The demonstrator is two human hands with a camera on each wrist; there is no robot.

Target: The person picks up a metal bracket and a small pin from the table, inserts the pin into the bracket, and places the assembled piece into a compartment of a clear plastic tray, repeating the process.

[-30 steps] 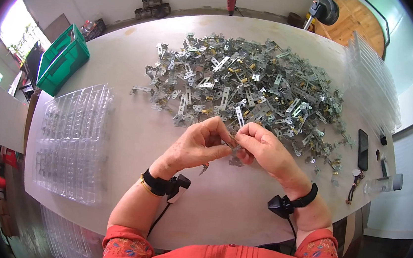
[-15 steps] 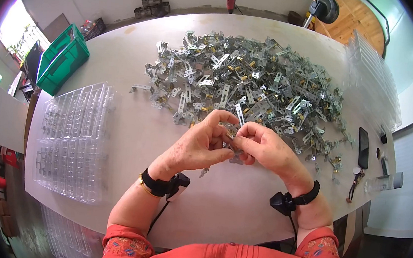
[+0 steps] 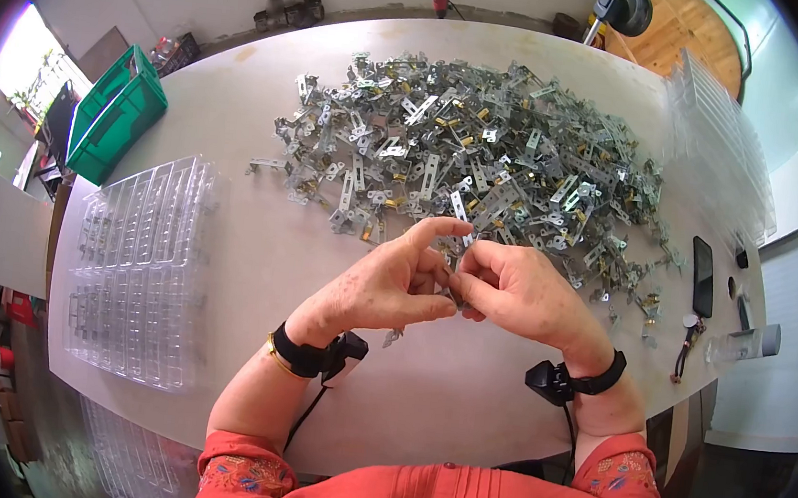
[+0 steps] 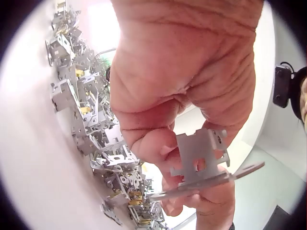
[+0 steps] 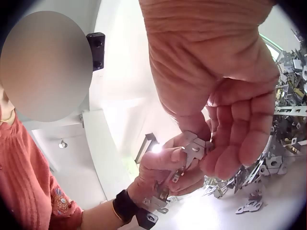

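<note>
My left hand (image 3: 371,290) grips a stamped metal bracket (image 4: 195,152) in its curled lower fingers, while its index finger and thumb spread apart. In the left wrist view the bracket shows a square cutout and a long flat strip across its end. My right hand (image 3: 530,300) meets the left over the table's middle, thumb and fingertips pinching a flat metal end piece (image 5: 194,147) beside the left thumb. From above, the fingers hide most of the metal. Just beyond both hands lies a large pile of metal brackets (image 3: 485,152), some with brass-coloured parts.
Clear plastic trays (image 3: 142,272) holding small metal pieces lie on the left of the table (image 3: 245,349). More clear trays (image 3: 720,155) lean at the right. A green crate (image 3: 119,116) stands back left. A phone (image 3: 702,276) and clear bottle (image 3: 745,346) lie on the right.
The left index finger and thumb have opened away from the metal. The right hand has turned slightly and its fingertips stay on the piece. The whole head view has shifted a little.
</note>
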